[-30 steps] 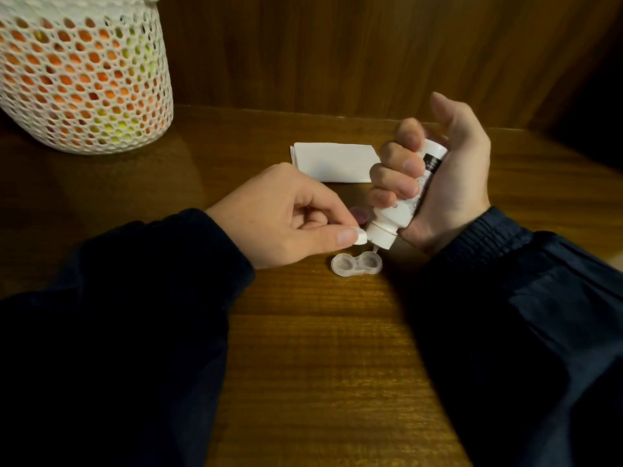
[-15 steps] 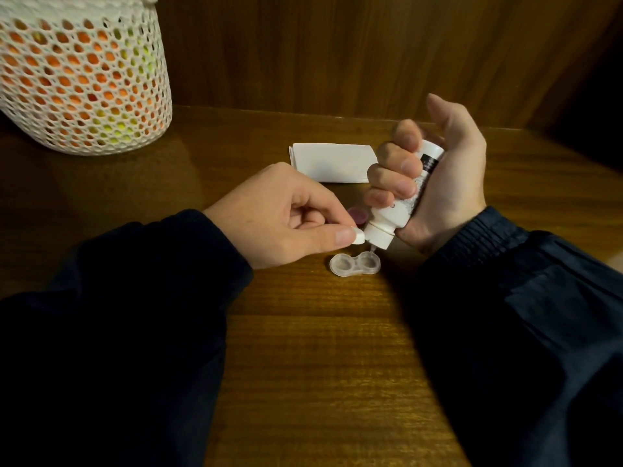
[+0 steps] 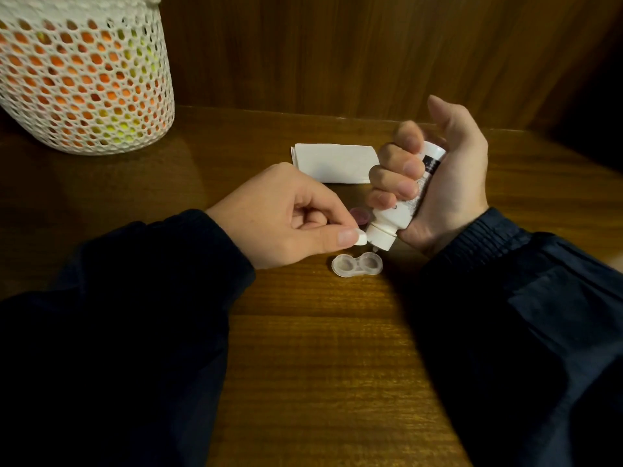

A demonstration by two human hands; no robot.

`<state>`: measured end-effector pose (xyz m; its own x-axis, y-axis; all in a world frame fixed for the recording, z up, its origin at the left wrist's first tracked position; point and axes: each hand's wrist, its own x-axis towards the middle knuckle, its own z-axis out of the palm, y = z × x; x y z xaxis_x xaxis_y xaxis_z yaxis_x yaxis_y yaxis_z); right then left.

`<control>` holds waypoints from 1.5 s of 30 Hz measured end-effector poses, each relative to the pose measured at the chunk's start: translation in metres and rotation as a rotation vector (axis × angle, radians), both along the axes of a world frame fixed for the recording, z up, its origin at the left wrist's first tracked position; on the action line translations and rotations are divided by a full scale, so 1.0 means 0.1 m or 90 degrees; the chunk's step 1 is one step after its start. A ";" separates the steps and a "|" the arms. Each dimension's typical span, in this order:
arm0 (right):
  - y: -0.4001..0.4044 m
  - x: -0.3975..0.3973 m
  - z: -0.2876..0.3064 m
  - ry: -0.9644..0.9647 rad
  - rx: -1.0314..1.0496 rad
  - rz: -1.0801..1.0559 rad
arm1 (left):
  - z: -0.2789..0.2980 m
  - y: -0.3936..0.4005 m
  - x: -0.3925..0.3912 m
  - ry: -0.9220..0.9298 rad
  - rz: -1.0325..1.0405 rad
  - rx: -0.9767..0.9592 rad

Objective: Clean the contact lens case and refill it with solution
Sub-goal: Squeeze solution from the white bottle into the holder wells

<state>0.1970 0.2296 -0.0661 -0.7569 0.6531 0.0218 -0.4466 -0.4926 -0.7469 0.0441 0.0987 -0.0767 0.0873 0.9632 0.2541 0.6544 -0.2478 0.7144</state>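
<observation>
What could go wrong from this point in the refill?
1. The bottle, upended in the right hand, has its nozzle over the far rim of the case's right well; a squeeze might spill onto the table.
2. Nothing steadies the case; a nozzle bump could shift it.
3. The left hand only pinches the small cap, which could drop.

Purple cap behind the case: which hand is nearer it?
Left. The left hand pinches the bottle's flip lid just beside the purple cap; the right hand grips the bottle above it.
</observation>
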 end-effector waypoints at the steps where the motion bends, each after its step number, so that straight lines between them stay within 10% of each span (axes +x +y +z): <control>1: 0.00 0.00 0.00 0.000 0.001 0.000 | 0.00 0.00 0.00 0.001 0.000 0.000; 45: -0.03 -0.17 -0.15 0.063 -0.055 0.107 | 0.12 -0.06 -0.11 -0.013 0.029 -0.053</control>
<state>0.1796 0.2266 -0.0806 -0.8527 0.5199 0.0513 -0.4215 -0.6266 -0.6555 0.0334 0.0925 -0.0649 0.0381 0.9839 0.1743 0.6483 -0.1571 0.7450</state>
